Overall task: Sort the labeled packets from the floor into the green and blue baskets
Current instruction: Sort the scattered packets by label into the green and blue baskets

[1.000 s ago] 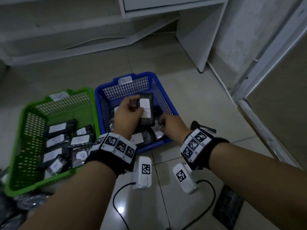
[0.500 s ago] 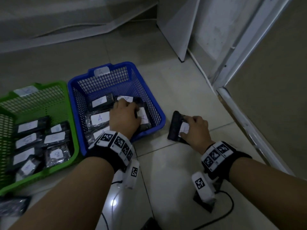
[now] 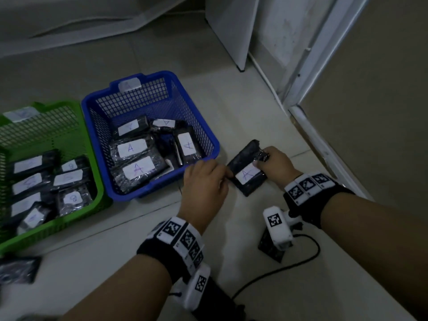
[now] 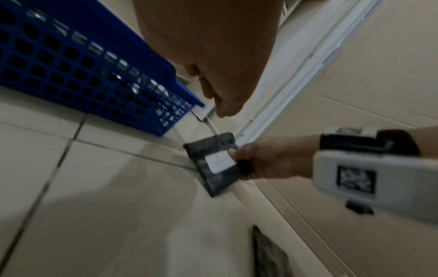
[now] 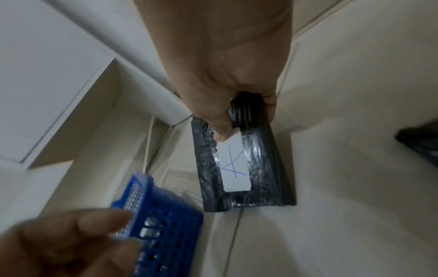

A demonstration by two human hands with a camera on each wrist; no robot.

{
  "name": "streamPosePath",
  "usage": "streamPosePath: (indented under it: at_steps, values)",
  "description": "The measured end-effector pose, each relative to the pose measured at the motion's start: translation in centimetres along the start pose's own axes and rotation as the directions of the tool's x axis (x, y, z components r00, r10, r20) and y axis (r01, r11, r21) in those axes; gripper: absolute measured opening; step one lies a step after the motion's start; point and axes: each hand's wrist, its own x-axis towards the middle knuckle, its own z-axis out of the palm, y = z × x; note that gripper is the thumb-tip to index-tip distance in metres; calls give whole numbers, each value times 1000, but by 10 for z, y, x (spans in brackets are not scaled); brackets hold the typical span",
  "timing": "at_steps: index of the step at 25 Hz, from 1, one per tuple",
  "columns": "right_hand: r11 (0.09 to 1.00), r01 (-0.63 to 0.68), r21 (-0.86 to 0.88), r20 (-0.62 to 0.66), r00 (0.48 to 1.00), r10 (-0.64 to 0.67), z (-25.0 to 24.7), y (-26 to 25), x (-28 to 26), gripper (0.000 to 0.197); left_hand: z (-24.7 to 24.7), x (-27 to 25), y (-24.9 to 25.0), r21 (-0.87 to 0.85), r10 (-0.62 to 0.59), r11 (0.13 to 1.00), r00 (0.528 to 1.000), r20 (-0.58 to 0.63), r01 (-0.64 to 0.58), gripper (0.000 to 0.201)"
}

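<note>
Though part-filled, blue basket (image 3: 148, 192): A-packets (image 3: 136, 170)

Bare floor (image 3: 143, 242) tile lies open near side of both hands. Blue basket (image 3: 209, 137) wall stands just left of left hand (image 3: 203, 184); green basket (image 3: 90, 158) touches it beyond. Door frame (image 3: 324, 147) runs close along right of right hand (image 3: 275, 164). White cabinet panel (image 3: 231, 31) stands well ahead. Loose cable (image 3: 278, 269) lies behind right wrist.
</note>
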Motion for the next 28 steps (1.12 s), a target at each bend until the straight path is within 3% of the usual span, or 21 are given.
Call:
streamPosePath:
  at_steps: [2,4,7,9,13,15,20,24,26,28]
  values:
    - [986,-57,159,-43,997,64,-9,11,-18,12,11,-17,20,-78,45,996,995,92,-38,12]
    - [939,-124,321,-90,983,160,-14,28,-42,14,30,-35,43,-187,21,982,963,269,31,17]
    - [818,-195,541,-60,961,269,-18,51,-77,17,66,-63,75,-211,-132,945,880,456,250,49]
    - [761,-217,611,-45,951,307,-27,62,-93,16,86,-75,90,-150,-192,940,838,511,306,64]
    - [759,-186,624,-63,956,286,-39,66,-107,16,103,-79,86,-26,-185,969,786,590,247,55]
    - [756,-165,634,-85,956,280,-41,60,-110,21,96,-75,77,-81,-179,953,756,630,293,38]
    - [703,-151,695,-7,976,217,-23,26,-109,14,42,-73,22,-153,-114,954,787,606,257,24]
    - [671,-154,725,74,986,147,12,-22,-105,10,-9,-74,-29,-367,-84,883,869,488,291,35]
    - [685,-107,720,70,994,81,27,-53,-104,10,-29,-78,-47,-473,-118,808,883,454,351,31]
    - [701,-37,712,38,999,14,38,-83,-103,12,-45,-81,-58,-581,-227,662,865,447,474,15]
